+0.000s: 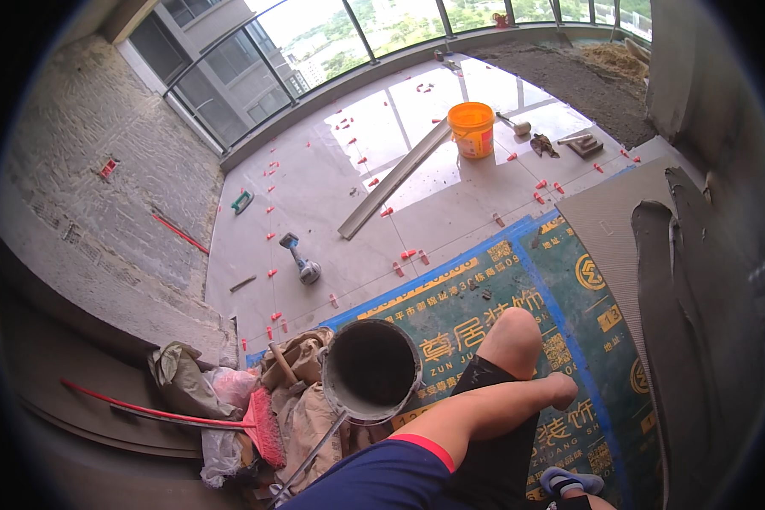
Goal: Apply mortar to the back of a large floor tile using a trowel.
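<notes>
Near knee (517,333), left hand (559,391), fingers hidden

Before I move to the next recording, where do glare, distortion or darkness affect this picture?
Head view: bright window reflections wash out patches of the glossy pale floor tiles around the orange plastic bucket; head view: the fisheye lens bows the dark-framed glass balcony panels and blackens the corners; head view: the round grey bucket has a dark interior, obscuring detail.
</notes>
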Motion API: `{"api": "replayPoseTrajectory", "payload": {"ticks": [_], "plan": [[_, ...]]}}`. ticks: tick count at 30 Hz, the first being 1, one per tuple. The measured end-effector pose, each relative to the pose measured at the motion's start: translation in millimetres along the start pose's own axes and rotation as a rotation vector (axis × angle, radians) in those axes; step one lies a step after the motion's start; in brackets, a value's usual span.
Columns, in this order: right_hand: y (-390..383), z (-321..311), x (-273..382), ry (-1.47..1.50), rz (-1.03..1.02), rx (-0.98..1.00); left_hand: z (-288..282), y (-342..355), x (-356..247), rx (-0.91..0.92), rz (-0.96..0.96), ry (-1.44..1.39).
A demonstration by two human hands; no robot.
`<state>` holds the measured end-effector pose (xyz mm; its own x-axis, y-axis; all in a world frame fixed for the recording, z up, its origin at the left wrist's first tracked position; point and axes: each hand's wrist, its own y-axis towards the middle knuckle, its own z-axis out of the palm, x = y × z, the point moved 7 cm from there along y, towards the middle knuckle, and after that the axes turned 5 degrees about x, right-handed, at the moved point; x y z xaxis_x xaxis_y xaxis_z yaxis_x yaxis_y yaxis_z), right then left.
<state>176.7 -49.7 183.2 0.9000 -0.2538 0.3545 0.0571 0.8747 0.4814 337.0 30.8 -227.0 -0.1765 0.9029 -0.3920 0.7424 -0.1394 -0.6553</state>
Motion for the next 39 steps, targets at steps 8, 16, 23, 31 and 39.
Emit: {"api": "replayPoseTrajectory", "payload": {"ticks": [8, 16, 23, 31, 39], "plan": [[5, -7, 2, 0.081, -0.005, -0.036, 2, 1, 2, -0.007, -0.01, -0.015], [13, 6, 14, 0.239, -0.036, -0.333, 0, 5, -4, -0.009, -0.007, -0.01], [14, 4, 13, 0.307, 0.021, -0.379, 8, 3, 8, 0.004, -0.016, -0.023], [-4, -4, 5, 0.242, 0.138, -0.222, 2, 3, -1, 0.0, 0.002, -0.011], [-25, -8, -6, 0.196, 0.261, -0.063, 6, 7, 0, 0.008, 0.012, 0.002]]}}
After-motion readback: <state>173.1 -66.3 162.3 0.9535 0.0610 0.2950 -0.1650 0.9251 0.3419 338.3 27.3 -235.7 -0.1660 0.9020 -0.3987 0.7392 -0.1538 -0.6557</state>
